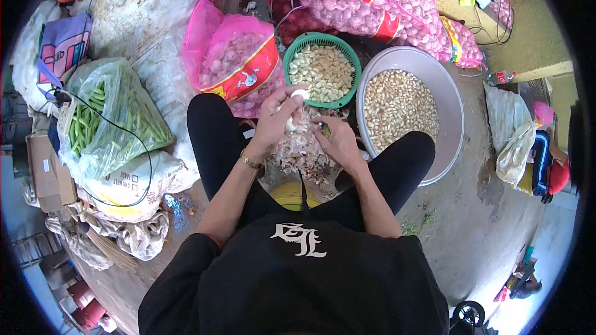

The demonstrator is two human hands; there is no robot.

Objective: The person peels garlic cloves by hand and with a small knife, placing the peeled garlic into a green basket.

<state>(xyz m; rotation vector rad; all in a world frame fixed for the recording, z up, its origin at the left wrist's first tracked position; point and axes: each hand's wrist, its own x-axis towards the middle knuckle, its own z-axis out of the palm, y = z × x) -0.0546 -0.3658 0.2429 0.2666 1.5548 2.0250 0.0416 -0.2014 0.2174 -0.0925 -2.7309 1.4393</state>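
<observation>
My left hand [277, 118] is closed, pinching a white garlic clove [300, 94] between thumb and fingers. Close beside it, my right hand [338, 141] is closed around a small yellow-green handled tool [326, 130], whose tip I cannot make out. Below both hands lies a heap of papery garlic skins [298, 151] on the floor between my legs. Just beyond the hands stands a green plastic basket [289, 62] of peeled cloves [326, 71]. To the right, a big grey basin [451, 115] holds many unpeeled cloves [400, 108] in what looks like water.
An opened pink mesh sack [202, 37] of garlic stands beyond my left knee. Full garlic sacks [397, 0] are stacked at the back. A plastic bag of green beans [121, 108] sits at left, and a yellow container [288, 195] is between my thighs.
</observation>
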